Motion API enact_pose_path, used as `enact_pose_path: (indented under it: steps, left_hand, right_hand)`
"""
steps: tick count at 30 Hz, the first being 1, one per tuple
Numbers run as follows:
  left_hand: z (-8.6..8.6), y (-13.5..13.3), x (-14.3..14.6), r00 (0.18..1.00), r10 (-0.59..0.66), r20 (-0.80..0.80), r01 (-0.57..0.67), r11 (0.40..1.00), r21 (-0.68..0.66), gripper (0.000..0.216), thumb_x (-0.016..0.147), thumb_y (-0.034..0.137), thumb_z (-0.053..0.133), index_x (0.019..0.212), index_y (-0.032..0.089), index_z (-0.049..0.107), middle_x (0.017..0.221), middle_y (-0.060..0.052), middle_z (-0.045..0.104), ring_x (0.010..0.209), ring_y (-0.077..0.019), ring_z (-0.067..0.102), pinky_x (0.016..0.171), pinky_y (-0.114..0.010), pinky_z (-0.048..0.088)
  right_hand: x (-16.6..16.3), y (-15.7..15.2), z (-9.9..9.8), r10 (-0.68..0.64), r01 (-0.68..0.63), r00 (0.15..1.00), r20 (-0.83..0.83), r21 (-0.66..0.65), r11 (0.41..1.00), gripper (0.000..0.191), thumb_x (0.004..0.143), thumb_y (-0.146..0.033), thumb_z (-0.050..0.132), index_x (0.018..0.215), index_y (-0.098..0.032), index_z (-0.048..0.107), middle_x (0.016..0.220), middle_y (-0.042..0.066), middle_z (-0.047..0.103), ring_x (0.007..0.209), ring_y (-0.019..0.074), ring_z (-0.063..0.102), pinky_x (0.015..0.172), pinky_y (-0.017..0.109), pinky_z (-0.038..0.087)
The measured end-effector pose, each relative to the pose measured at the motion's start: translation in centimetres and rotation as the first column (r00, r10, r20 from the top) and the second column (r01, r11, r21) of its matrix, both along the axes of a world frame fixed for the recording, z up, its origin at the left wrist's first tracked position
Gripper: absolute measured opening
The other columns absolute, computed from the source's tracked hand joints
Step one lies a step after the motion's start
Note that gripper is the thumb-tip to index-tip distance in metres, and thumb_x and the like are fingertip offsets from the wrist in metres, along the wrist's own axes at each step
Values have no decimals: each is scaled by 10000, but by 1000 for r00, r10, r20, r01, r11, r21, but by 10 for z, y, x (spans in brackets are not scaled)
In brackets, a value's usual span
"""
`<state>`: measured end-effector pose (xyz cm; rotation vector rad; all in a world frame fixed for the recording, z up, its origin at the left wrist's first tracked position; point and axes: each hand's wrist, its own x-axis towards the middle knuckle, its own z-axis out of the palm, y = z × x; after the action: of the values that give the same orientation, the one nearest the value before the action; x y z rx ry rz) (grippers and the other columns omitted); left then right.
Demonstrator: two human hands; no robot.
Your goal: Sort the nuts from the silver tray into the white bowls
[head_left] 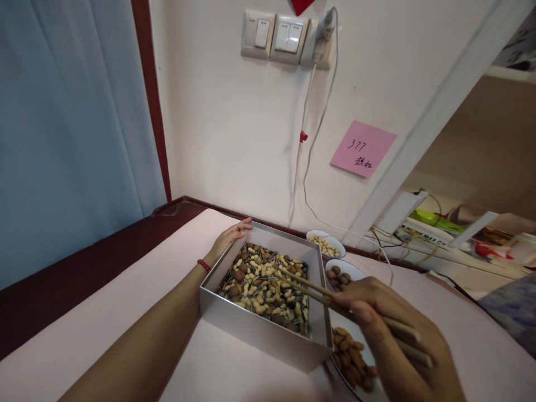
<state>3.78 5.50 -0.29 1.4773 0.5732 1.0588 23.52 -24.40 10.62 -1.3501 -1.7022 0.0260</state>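
The right hand is pinching a pair of chopsticks, their long axis running from the hand leftward and away, tips resting over the mixed nuts and seeds in the box. The left hand, fingers loosely extended, is bracing the box's far left corner. Three small dishes of sorted nuts are sitting just right of the box, nearer the right hand; the box wall is standing between.

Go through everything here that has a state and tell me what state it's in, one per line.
Box: open, no lid, full of mixed nuts and seeds.
Chopsticks: held, tips over the mix.
Right hand: closed on the chopsticks.
Left hand: resting on the box's far corner.
Far bowl: holds peanuts.
Charger: plugged in.
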Motion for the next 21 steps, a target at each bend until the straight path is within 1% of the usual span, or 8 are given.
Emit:
enact_pose_path:
  steps: [2,5,6,8,12,16,19,21]
  left_hand:
    - [1,0,0,1000,3,-3,-2,1000,3,301,722,372,686,973,222,759,1532,-46,500,1462,-363,352,1188,-446,270]
    - [1,0,0,1000,4,-3,-4,1000,7,296,719,369,686,966,225,761,1528,-48,504,1481,-359,314,1200,-445,244]
    - [1,1,0,1000,3,-2,-3,1000,9,295,718,369,687,966,226,761,1531,-48,501,1486,-354,307,1202,-442,238]
    - [0,2,-1,1000,-2,-2,2,1000,11,296,718,369,687,969,230,759,1540,-48,489,1490,-344,302,1202,-441,240]
    - [-1,3,-1,1000,-9,-4,9,1000,10,302,724,361,683,984,226,754,1555,-52,468,1485,-347,310,1189,-455,261]
    - [-2,3,-1,1000,-9,-1,9,1000,13,298,725,354,684,983,223,757,1548,-46,478,1486,-346,308,1202,-444,237]
    - [-2,3,-1,1000,-14,5,14,1000,11,291,736,355,677,987,230,756,1547,-39,480,1492,-334,299,1196,-435,255]
    - [-2,2,0,1000,-15,7,15,1000,10,293,740,355,674,992,229,753,1554,-41,470,1494,-331,297,1186,-431,276]
  right_hand:
    - [6,-4,4,-116,122,989,-97,63,991,193,1002,-274,511,951,-256,696,933,29,682,876,179,653,697,255,503]
    - [21,0,3,-286,339,910,-300,141,930,208,980,-379,564,918,-242,707,952,40,678,913,207,655,771,304,507]
    - [28,3,0,-324,391,882,-343,148,908,229,974,-410,572,926,-231,707,956,44,677,908,212,663,794,325,512]
    - [43,13,-7,-368,443,851,-375,137,886,279,967,-453,575,954,-206,703,972,56,682,876,217,685,798,355,528]
    - [62,27,-21,-386,437,847,-366,65,897,306,957,-470,593,975,-187,709,958,59,705,855,212,702,772,345,542]
    - [55,23,-22,-345,405,861,-375,91,910,277,985,-449,559,1004,-215,706,1021,45,698,931,200,706,845,335,555]
    - [45,15,-17,-276,326,898,-343,96,941,255,1005,-423,531,1020,-231,698,1056,40,687,946,192,703,830,314,560]
    - [39,12,-13,-214,239,936,-280,55,970,239,1003,-409,536,1000,-238,703,1022,34,685,928,176,687,785,276,551]
